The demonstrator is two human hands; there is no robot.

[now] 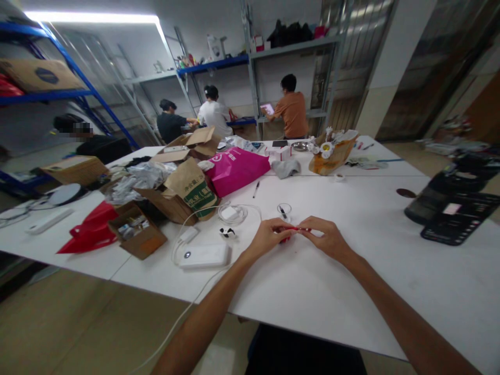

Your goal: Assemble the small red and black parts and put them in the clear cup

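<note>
My left hand (269, 237) and my right hand (326, 237) meet over the white table (351, 291), both pinched on a small red object (294, 230) held between their fingertips. What the red thing is I cannot make out. A small coiled cable piece (284, 210) lies just beyond my hands. To the left lie a white power bank (203, 255), a white charger with coiled cable (231, 213) and a small black-and-white item (227, 232).
Left of centre stand open cardboard boxes (136, 234), a brown paper bag (191, 190), a pink bag (236, 167) and a red bag (91, 226). Black trays (457, 213) sit at the right edge. Several people work by the far shelves (292, 112).
</note>
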